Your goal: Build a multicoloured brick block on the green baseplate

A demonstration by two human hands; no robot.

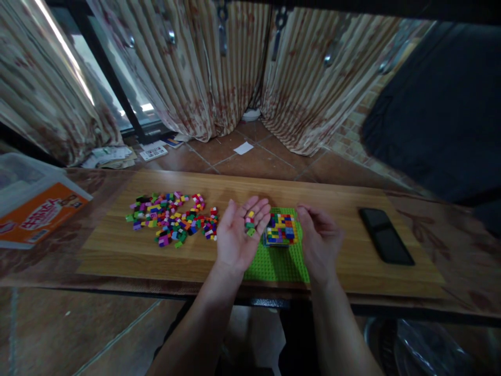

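My left hand (238,235) is turned palm up, fingers extended and slightly curled, holding several small toy building bricks (250,223) in green, yellow, white and pink. Just right of it, a block built from multicoloured bricks (281,228) stands on a green studded baseplate (274,266). My right hand (319,237) is beside the block's right side, thumb and fingers pinched together and somewhat blurred. Whatever lies between those fingertips, if anything, is too small or hidden to make out.
Loose bricks (168,214) lie scattered on the left of the wooden board (117,256). A black phone (385,235) rests to the right. At the far left stands a clear plastic tub (35,198) with an orange label. Curtains (235,68) hang beyond the table.
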